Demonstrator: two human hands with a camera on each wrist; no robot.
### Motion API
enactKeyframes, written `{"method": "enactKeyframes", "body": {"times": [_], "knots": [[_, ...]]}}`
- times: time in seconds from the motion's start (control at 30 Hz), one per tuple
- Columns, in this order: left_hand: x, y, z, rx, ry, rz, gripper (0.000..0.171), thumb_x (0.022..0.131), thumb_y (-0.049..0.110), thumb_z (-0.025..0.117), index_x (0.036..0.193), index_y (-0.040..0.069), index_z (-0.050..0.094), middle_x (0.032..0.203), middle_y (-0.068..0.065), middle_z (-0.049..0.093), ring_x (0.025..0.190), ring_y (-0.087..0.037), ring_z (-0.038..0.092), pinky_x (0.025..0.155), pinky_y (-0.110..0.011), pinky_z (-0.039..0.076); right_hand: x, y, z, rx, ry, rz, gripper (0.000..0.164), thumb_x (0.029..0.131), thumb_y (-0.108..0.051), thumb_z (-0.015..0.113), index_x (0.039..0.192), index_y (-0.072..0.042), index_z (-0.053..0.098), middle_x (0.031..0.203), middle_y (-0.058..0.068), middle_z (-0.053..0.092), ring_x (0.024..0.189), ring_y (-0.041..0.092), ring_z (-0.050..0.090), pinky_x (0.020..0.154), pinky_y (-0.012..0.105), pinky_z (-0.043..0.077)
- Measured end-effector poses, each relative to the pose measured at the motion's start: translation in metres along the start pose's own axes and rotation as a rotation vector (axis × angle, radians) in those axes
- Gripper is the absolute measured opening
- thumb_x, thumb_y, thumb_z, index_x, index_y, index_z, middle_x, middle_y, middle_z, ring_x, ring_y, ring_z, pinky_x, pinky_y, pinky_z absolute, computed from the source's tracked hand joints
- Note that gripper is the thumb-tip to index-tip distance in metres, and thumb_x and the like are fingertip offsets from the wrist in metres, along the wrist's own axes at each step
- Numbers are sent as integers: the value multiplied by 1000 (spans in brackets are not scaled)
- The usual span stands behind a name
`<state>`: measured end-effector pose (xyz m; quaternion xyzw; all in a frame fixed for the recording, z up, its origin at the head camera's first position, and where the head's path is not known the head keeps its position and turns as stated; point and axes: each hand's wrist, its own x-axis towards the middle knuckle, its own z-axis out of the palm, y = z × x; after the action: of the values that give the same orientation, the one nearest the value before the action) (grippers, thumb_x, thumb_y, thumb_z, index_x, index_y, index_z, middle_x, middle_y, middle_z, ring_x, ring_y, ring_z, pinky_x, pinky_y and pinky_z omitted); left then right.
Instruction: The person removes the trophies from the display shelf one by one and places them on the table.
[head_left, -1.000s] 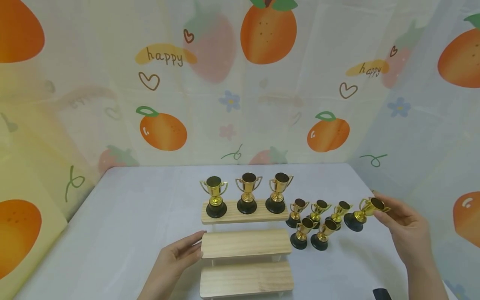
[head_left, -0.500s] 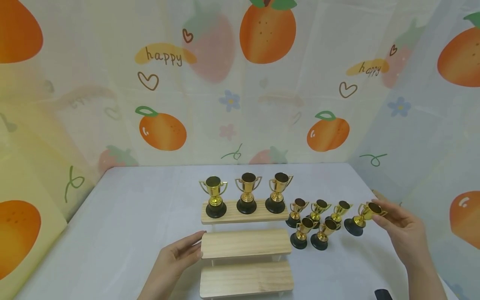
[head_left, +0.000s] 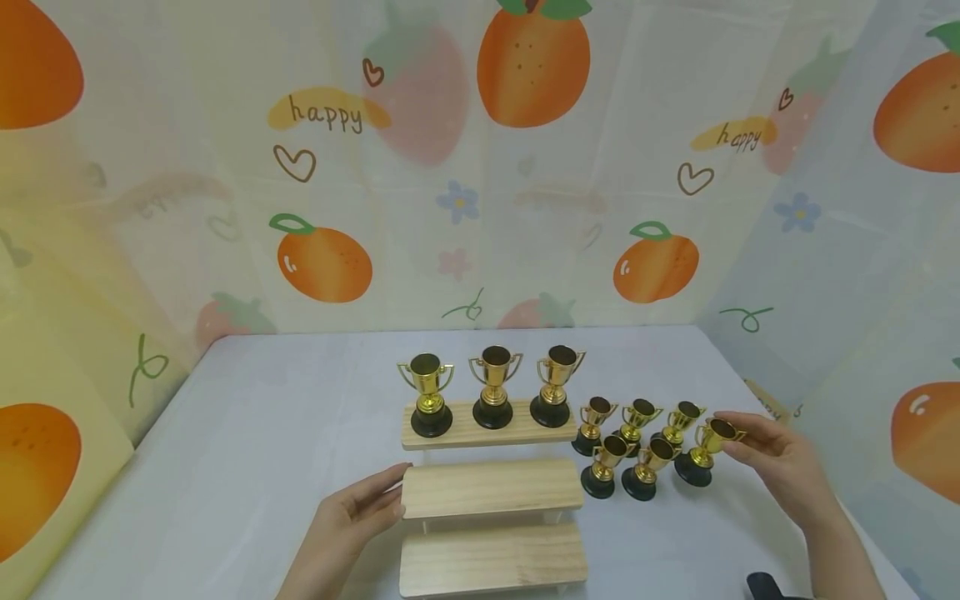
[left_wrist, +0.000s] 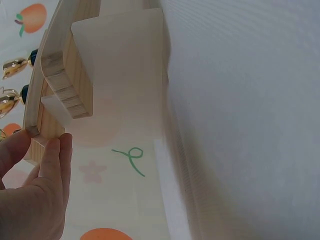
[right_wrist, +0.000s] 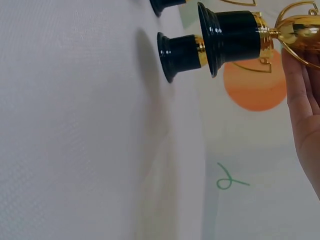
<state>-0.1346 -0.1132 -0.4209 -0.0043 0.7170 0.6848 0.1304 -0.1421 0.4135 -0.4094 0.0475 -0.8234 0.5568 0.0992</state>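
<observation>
A gold trophy [head_left: 702,455] is pinched by its cup between the thumb and fingers of the right hand [head_left: 783,467], and its black base is held just above the tabletop in the right wrist view. Over on the other side, the end of the middle board of the shelf stand [head_left: 491,488] is gripped by the left hand [head_left: 352,521], thumb on one face, fingers on the other. Just beside the held trophy, five small trophies [head_left: 633,425] are grouped, three behind and two in front, and three more trophies [head_left: 495,387] are lined up on the rear board. Everything is set on a white table [head_left: 262,433], its cover finely textured, and a dark object [head_left: 763,586] is cut off at the lower edge. Behind, the space is closed in by a pale backdrop [head_left: 525,292] printed with oranges, strawberries, hearts and "happy". Glossy gold cups are seen everywhere, each flanked by looped handles and carried on a round, stepped base; the boards are pale, grained wood, rounded at the corners and propped on clear supports. And now the held trophy has been brought leftward and lower, closer to the group, while the stand is kept where it was.
</observation>
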Motion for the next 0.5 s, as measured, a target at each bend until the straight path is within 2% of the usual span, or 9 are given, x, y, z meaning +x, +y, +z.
{"method": "enactKeyframes", "body": {"times": [0.17,0.27,0.5], "knots": [[-1,0,0,-5,-6,3,58,90,17,71,142,2,51,144,-16,56,124,-12,63,99,-26,55,2,2,0,-68,-17,52,37,94,-3,64,130,-6,62,116,-34,62,101,-14,61,81,4,46],[-1,1,0,-5,-7,7,58,90,17,71,142,2,51,144,-17,56,124,-13,62,99,-26,55,3,3,1,-97,-31,54,35,93,-4,65,129,-5,63,114,-34,63,100,-14,62,80,6,48],[-1,1,0,-3,-11,10,58,90,18,71,142,2,51,144,-17,56,121,-8,64,99,-25,55,3,9,1,-62,-111,45,33,94,-1,62,127,0,61,114,-30,66,100,-10,64,81,9,51]]}}
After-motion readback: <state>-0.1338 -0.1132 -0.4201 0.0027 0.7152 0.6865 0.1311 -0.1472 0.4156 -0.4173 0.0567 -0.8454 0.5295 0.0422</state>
